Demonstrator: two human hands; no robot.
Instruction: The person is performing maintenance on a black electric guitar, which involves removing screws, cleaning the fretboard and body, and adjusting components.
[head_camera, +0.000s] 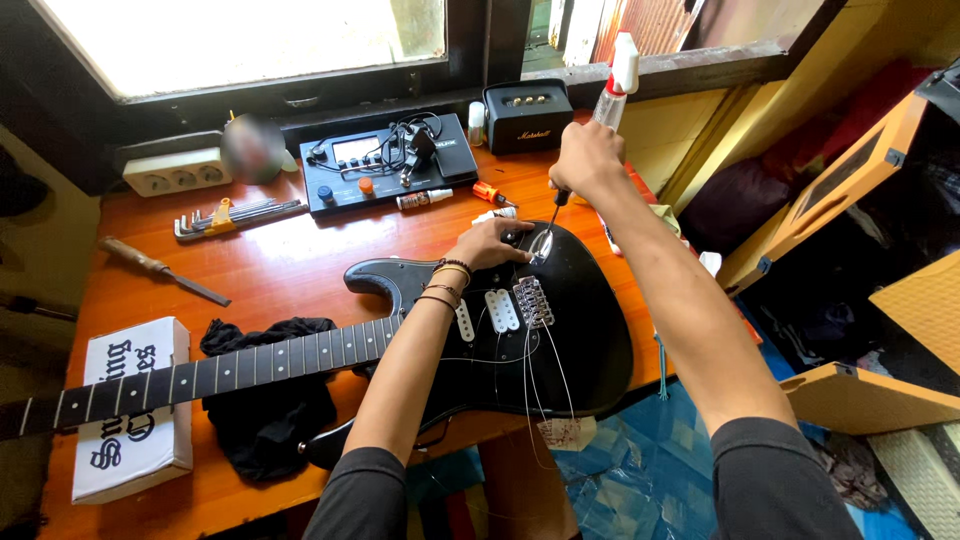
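Black electric guitar lies flat on the orange table, strings slack; right hand grips a screwdriver upright at the jack plate; left hand presses the body, holding nothing; restringing appears unfinished.

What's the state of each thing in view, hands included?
left hand: flat on guitar body, bracing
right hand: gripping screwdriver
screwdriver: upright, tip on jack plate
electric guitar: lying flat, strings slack and loose
hex keys: fanned out on the table
black cloth: crumpled under neck
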